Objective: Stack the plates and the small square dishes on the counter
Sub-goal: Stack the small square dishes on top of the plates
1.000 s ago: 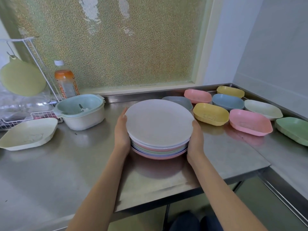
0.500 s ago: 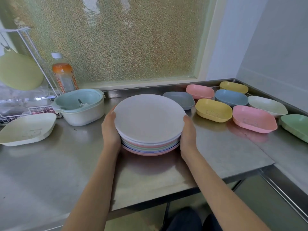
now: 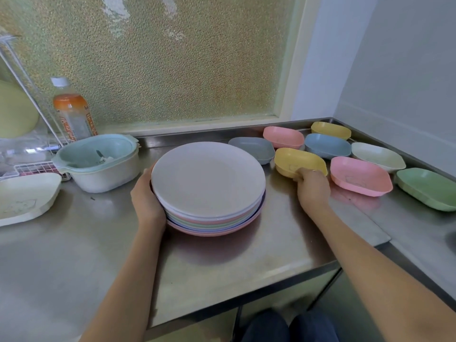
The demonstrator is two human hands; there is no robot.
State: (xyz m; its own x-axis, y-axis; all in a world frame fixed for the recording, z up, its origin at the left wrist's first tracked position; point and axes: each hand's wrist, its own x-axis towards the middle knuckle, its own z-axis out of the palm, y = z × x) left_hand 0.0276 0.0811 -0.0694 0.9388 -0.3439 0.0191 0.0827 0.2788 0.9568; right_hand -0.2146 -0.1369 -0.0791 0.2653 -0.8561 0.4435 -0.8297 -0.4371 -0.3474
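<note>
Gripping near rim of yellow square dish [image 3: 299, 162] with right hand [image 3: 313, 191]; left hand [image 3: 145, 196] cupped against plate stack [image 3: 209, 188]. Beyond left hand, orange-labelled bottle [image 3: 72, 114], writing unreadable.

Soft daylight comes through the frosted, pebbled glass window [image 3: 158, 62] behind the right hand [image 3: 312, 191], so the scene is evenly bright. The brushed steel counter [image 3: 222, 262] shows dull glare and a faint pink reflection under the stack of round pastel plates [image 3: 208, 188]. Shadows are weak. Wide-angle distortion bends the edges; the right hand is slightly blurred.
</note>
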